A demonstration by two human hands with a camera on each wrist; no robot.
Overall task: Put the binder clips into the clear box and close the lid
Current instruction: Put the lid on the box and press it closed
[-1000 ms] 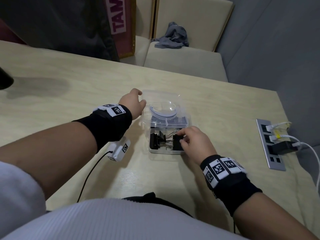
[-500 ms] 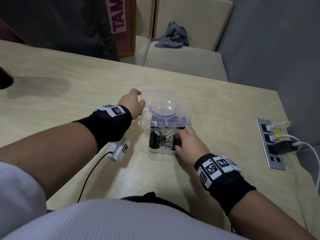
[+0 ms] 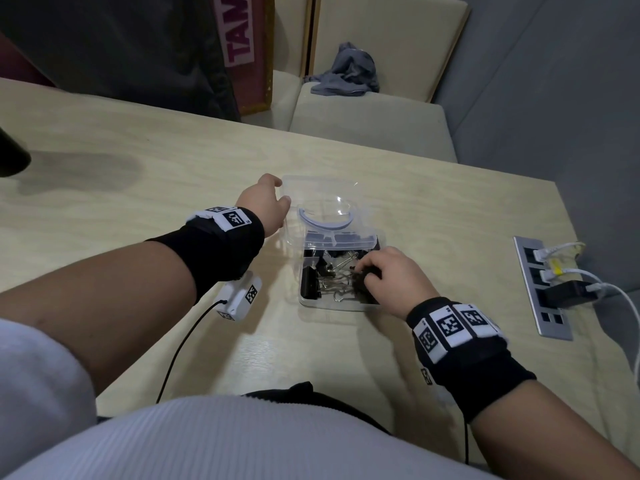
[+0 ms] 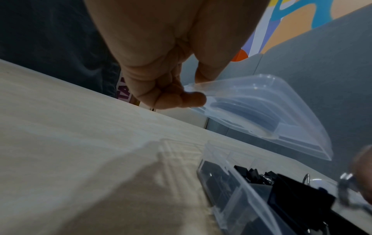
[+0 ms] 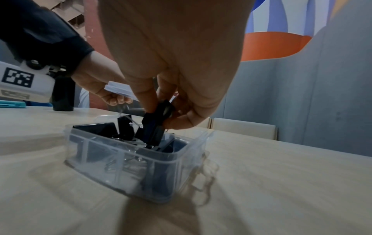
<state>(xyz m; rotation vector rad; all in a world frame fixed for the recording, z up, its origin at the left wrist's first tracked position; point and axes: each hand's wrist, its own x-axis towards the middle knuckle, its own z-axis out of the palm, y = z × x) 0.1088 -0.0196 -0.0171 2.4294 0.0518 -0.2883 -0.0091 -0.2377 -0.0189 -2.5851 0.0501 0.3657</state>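
Observation:
A clear box [image 3: 337, 304] [image 5: 161, 171] sits mid-table with several black binder clips [image 3: 309, 282] [image 4: 302, 198] inside. Its hinged clear lid [image 3: 322, 202] [image 4: 261, 114] stands raised behind it. My left hand [image 3: 265, 202] [image 4: 177, 95] pinches the lid's left edge between thumb and curled fingers, holding it up. My right hand [image 3: 388, 275] [image 5: 167, 111] reaches into the box's right side and pinches one black binder clip [image 5: 155, 127] [image 3: 362, 282], tilted, its lower end among the others.
A power strip [image 3: 540, 289] with plugged cables lies in the table at the right. A small white tagged device [image 3: 240, 296] on a black cable rests left of the box. Cushioned seats [image 3: 367, 129] with a grey cloth [image 3: 349, 71] stand beyond the table's far edge.
My right hand has shifted slightly inside the box's right side, fingers still on a clip. The left hand keeps the lid raised in the same place.

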